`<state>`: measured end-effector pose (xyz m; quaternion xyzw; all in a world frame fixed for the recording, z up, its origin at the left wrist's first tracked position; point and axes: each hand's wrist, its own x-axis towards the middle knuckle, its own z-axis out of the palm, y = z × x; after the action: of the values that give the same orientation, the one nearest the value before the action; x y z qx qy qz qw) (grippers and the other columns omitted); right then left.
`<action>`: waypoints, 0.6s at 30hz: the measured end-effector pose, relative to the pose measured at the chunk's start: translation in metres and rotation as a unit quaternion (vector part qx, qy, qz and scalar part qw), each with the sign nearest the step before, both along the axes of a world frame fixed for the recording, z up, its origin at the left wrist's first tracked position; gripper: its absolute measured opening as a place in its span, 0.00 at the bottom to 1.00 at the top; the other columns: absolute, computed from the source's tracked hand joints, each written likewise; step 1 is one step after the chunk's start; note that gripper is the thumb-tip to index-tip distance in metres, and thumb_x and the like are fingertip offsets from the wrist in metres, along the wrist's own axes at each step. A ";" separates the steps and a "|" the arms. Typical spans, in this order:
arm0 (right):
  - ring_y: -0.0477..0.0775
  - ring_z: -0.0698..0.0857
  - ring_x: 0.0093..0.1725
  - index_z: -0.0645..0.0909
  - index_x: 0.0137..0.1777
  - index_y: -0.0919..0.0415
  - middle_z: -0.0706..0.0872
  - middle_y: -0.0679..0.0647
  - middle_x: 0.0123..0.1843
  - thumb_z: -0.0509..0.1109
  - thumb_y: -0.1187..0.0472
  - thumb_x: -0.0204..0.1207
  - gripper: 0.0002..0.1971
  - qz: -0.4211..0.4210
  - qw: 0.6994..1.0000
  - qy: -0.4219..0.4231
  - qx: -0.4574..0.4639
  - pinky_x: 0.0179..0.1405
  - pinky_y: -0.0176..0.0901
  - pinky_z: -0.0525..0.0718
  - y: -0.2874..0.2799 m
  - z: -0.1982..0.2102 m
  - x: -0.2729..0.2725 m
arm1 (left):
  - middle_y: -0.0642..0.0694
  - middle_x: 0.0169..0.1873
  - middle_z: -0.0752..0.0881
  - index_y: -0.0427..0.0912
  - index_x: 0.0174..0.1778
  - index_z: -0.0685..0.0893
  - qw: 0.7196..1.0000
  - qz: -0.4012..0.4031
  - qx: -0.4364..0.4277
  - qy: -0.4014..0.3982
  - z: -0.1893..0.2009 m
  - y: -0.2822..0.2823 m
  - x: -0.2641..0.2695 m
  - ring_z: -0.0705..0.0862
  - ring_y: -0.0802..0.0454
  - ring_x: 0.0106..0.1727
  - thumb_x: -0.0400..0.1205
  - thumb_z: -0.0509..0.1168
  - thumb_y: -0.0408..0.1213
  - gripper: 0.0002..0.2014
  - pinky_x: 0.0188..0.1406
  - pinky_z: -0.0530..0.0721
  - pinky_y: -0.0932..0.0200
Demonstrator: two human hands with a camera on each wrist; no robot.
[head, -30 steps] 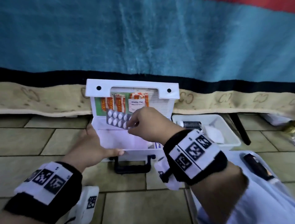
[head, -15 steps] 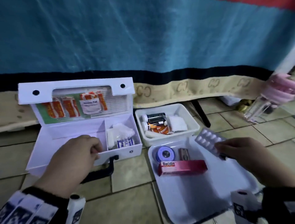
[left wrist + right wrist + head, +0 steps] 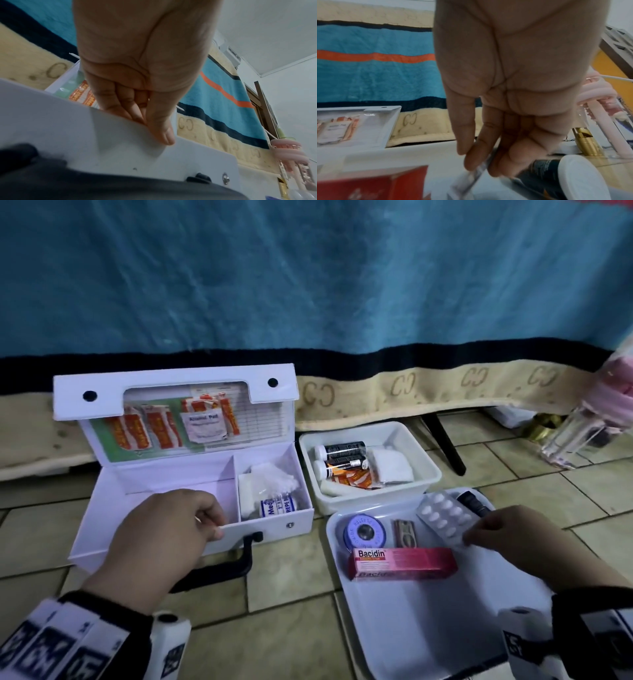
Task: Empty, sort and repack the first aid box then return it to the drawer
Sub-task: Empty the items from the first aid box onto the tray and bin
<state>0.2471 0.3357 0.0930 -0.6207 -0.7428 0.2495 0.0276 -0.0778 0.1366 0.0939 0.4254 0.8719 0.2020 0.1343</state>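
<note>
The pill sheet is out of the box now. A second ago the right hand held it up over the open box; now that hand holds it low over the white tray on the floor, next to the box. The grip is a pinch on the sheet's near corner, thumb on one side and fingers on the other. The wrist view is blurry, so I think the sheet is not quite down yet, but I can't be sure.

The left hand has stayed on the box. Its grip pinches the front wall, thumb outside and fingers inside.

The left half of the box looks empty. The right half still has gauze and a bandage roll. So the emptying is not done, and the sorting is part way: the tray already holds tape and a red Bacidin carton.
</note>
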 end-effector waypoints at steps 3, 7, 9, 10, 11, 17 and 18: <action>0.52 0.76 0.24 0.85 0.18 0.56 0.84 0.58 0.22 0.82 0.58 0.60 0.13 0.012 1.000 -0.022 0.007 0.29 0.41 0.71 0.004 0.014 0.000 | 0.59 0.32 0.86 0.56 0.26 0.84 1.000 0.004 0.007 -0.001 -0.001 -0.001 -0.001 0.83 0.58 0.40 0.69 0.76 0.39 0.10 0.41 0.79 0.58; 0.57 0.86 0.30 0.86 0.20 0.59 0.88 0.56 0.24 0.80 0.59 0.59 0.10 0.046 0.995 -0.084 -0.033 0.36 0.42 0.81 0.015 0.027 -0.006 | 0.60 0.32 0.86 0.56 0.27 0.83 1.000 0.000 0.010 0.002 -0.003 -0.001 -0.001 0.82 0.61 0.39 0.70 0.75 0.39 0.10 0.35 0.75 0.60; 0.54 0.87 0.30 0.88 0.24 0.59 0.90 0.58 0.29 0.78 0.60 0.61 0.07 0.061 0.991 -0.100 -0.068 0.38 0.39 0.82 0.020 0.031 -0.010 | 0.60 0.32 0.86 0.56 0.27 0.83 1.000 0.000 0.007 0.001 -0.003 -0.001 -0.001 0.82 0.61 0.39 0.71 0.75 0.39 0.10 0.34 0.74 0.61; 0.50 0.86 0.28 0.89 0.25 0.60 0.90 0.58 0.29 0.77 0.61 0.62 0.07 0.069 0.989 -0.107 -0.080 0.35 0.36 0.81 0.022 0.032 -0.011 | 0.60 0.32 0.86 0.56 0.28 0.83 1.000 0.002 0.006 0.000 -0.003 -0.001 -0.001 0.82 0.61 0.39 0.71 0.74 0.39 0.10 0.34 0.74 0.61; 0.48 0.85 0.26 0.88 0.26 0.60 0.90 0.58 0.29 0.76 0.61 0.64 0.07 0.079 0.986 -0.119 -0.082 0.30 0.33 0.80 0.024 0.033 -0.013 | 0.60 0.32 0.86 0.57 0.28 0.82 1.000 0.002 0.004 0.002 -0.003 -0.001 -0.001 0.82 0.61 0.39 0.72 0.74 0.39 0.10 0.35 0.75 0.61; 0.50 0.79 0.30 0.78 0.25 0.54 0.87 0.55 0.33 0.71 0.55 0.70 0.13 0.136 0.969 -0.193 0.071 0.28 0.41 0.74 0.018 0.044 -0.041 | 0.61 0.30 0.86 0.56 0.28 0.83 1.000 0.002 0.008 -0.011 -0.003 0.000 -0.002 0.82 0.64 0.38 0.71 0.75 0.38 0.10 0.33 0.73 0.63; 0.51 0.79 0.32 0.77 0.26 0.52 0.87 0.54 0.35 0.70 0.54 0.71 0.13 0.155 0.965 -0.188 0.098 0.28 0.41 0.72 0.011 0.051 -0.052 | 0.61 0.30 0.86 0.56 0.28 0.83 1.000 0.001 0.008 -0.015 -0.003 0.000 -0.002 0.82 0.65 0.37 0.70 0.76 0.38 0.10 0.32 0.72 0.64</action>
<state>0.1952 0.3466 0.1440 -0.5282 -0.8425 0.0552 -0.0905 -0.0803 0.1369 0.0906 0.4222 0.8688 0.2151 0.1434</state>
